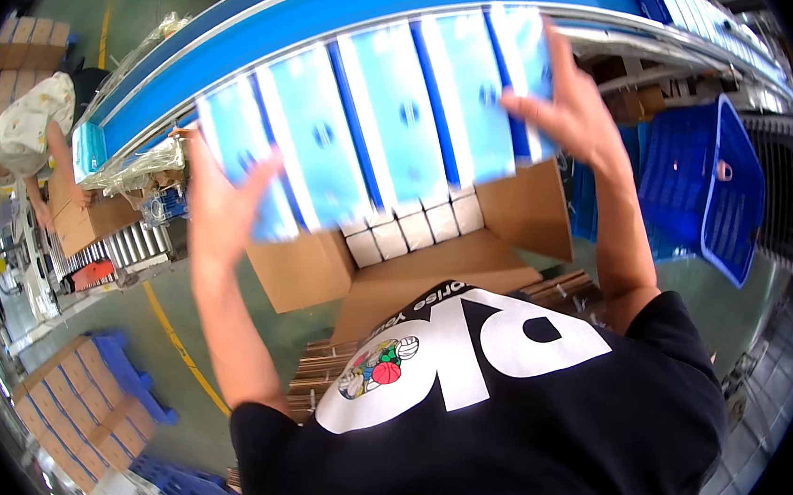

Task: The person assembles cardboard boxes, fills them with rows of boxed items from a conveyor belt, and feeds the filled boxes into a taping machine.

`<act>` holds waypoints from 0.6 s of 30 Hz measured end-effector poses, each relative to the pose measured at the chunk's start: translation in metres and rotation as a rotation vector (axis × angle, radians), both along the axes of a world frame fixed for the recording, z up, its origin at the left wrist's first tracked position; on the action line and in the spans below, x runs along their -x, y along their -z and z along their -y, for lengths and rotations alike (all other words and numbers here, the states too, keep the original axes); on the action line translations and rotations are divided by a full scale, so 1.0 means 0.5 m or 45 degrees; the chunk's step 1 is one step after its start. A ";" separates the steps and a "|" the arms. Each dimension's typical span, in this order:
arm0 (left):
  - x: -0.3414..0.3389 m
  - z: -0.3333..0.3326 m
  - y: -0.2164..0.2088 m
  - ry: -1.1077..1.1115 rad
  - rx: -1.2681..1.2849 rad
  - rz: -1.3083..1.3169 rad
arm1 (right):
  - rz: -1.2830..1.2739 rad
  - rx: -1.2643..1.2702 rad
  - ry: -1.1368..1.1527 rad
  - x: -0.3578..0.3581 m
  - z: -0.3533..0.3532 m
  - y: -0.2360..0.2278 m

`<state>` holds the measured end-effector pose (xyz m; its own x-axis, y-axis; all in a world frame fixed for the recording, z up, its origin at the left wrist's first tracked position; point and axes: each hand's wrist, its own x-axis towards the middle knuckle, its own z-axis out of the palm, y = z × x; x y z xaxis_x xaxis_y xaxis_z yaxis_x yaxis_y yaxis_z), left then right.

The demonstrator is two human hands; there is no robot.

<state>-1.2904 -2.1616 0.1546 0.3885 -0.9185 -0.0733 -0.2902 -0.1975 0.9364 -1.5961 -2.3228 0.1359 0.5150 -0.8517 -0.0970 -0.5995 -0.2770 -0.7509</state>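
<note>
A row of several light-blue wrapped packs (394, 116) with dark-blue and white edges is squeezed lengthwise between my two hands. My left hand (223, 201) grips its left end, thumb over the upper face. At the opposite end my right hand (578, 109) presses in, its thumb also on top. The row is held above an open cardboard box (304, 272), partly covering it. Inside the box, white square pack ends (414, 231) lie side by side. The box's flaps are spread outward, the near one toward my body.
A blue conveyor belt (274, 34) runs behind the box. Blue plastic baskets (692, 174) stand at the right. Flattened cardboard (561, 294) is stacked below the box. At far left another person (32, 124) handles a carton (97, 217) by a roller track (137, 247). Cartons (80, 407) sit on a pallet.
</note>
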 end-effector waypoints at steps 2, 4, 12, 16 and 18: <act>0.019 -0.123 0.086 0.073 -0.310 0.011 | -0.378 -0.248 -0.128 0.017 -0.094 0.041; 0.035 -0.221 0.255 0.246 -0.480 -0.292 | -0.910 -0.520 -0.210 0.012 -0.173 0.123; 0.129 -0.168 0.543 0.837 -1.075 0.495 | -1.033 -0.803 -0.761 0.011 -0.198 0.480; 0.112 -0.166 0.567 1.196 -0.972 0.285 | -1.060 -0.595 -0.941 -0.026 -0.206 0.409; 0.130 -0.176 0.558 1.202 -0.886 0.271 | -0.997 -0.626 -1.017 -0.024 -0.211 0.403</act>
